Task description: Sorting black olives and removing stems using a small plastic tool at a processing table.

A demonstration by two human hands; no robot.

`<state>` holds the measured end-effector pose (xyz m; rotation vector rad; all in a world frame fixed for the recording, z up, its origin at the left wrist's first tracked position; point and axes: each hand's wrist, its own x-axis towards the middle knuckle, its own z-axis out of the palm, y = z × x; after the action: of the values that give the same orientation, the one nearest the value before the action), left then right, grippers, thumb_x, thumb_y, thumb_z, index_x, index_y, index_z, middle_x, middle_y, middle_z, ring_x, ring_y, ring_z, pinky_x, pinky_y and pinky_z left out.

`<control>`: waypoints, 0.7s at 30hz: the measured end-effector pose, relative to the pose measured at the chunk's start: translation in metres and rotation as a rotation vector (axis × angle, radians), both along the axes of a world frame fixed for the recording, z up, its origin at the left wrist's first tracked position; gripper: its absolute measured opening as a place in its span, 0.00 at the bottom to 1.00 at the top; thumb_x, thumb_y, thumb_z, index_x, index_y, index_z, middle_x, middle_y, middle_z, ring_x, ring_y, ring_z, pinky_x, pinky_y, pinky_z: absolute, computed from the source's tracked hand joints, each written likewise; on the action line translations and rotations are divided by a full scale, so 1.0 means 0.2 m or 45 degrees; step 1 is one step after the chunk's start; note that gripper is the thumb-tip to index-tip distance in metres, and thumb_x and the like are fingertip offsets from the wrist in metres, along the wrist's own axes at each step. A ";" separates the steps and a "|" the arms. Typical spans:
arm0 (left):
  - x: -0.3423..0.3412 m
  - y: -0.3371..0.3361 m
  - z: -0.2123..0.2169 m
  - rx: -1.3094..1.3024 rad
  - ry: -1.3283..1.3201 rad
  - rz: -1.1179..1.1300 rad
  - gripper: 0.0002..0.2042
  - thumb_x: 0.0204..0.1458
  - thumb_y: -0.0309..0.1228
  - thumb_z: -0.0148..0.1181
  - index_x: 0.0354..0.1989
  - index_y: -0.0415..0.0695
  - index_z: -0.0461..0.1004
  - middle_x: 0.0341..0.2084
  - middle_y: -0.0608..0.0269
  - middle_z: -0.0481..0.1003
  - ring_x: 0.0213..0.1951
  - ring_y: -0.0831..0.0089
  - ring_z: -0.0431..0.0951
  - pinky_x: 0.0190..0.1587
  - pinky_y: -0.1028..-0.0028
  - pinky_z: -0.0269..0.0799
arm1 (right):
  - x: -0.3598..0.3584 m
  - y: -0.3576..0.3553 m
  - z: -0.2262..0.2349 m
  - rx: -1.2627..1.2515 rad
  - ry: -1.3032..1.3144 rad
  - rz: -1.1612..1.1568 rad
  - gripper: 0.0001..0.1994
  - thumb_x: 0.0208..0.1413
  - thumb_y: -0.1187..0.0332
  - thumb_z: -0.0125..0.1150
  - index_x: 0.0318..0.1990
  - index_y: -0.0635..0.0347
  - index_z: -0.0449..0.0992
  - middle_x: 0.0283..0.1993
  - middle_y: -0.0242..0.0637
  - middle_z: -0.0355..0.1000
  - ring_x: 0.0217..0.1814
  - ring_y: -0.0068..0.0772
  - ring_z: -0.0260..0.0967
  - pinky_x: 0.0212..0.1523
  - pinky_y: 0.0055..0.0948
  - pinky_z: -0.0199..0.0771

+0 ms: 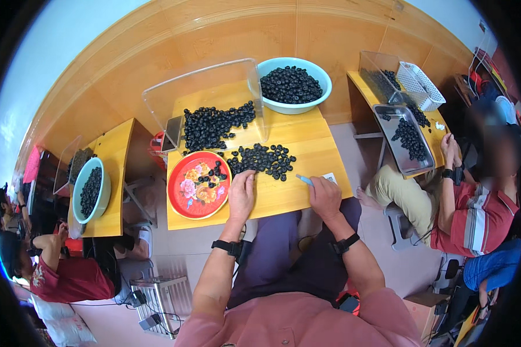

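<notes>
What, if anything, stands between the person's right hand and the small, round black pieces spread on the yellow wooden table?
Nothing visible blocks the gap between the right hand and the small, round black pieces; only the slim light-blue tool in that hand juts into it over the yellow wooden table.

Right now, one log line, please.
left hand: beside red tray | right hand: holds blue tool | black pieces: on table, in red tray
</notes>
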<state>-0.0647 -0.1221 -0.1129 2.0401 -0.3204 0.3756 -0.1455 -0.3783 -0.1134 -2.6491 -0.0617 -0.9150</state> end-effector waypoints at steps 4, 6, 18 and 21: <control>0.02 0.00 -0.01 -0.029 0.000 -0.029 0.07 0.68 0.28 0.59 0.47 0.39 0.81 0.38 0.50 0.82 0.39 0.54 0.84 0.43 0.61 0.79 | 0.00 0.01 0.02 0.019 0.004 -0.044 0.04 0.58 0.68 0.64 0.39 0.55 0.79 0.31 0.39 0.74 0.33 0.47 0.76 0.35 0.46 0.74; 0.02 0.00 -0.01 -0.100 0.085 -0.067 0.08 0.69 0.27 0.58 0.48 0.39 0.81 0.37 0.51 0.82 0.35 0.61 0.85 0.40 0.64 0.80 | 0.00 0.02 0.02 0.023 -0.005 -0.061 0.04 0.58 0.68 0.64 0.39 0.55 0.79 0.30 0.39 0.74 0.33 0.47 0.76 0.35 0.46 0.74; 0.00 0.00 0.00 -0.308 0.190 -0.137 0.10 0.71 0.28 0.56 0.52 0.36 0.80 0.32 0.57 0.84 0.35 0.74 0.86 0.39 0.73 0.80 | 0.01 0.06 0.03 -0.015 -0.002 -0.133 0.05 0.57 0.70 0.65 0.39 0.57 0.77 0.31 0.42 0.74 0.34 0.52 0.76 0.36 0.48 0.76; 0.02 0.00 -0.06 -0.367 0.124 -0.062 0.07 0.64 0.25 0.62 0.46 0.37 0.82 0.29 0.53 0.81 0.28 0.69 0.81 0.33 0.70 0.76 | 0.02 0.07 0.03 -0.025 0.010 -0.130 0.06 0.56 0.71 0.65 0.40 0.57 0.78 0.33 0.43 0.76 0.35 0.53 0.77 0.37 0.48 0.77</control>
<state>-0.0605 -0.1217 -0.1243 1.7580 -0.2405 0.2746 -0.1414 -0.3639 -0.1073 -2.6952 0.0670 -0.9403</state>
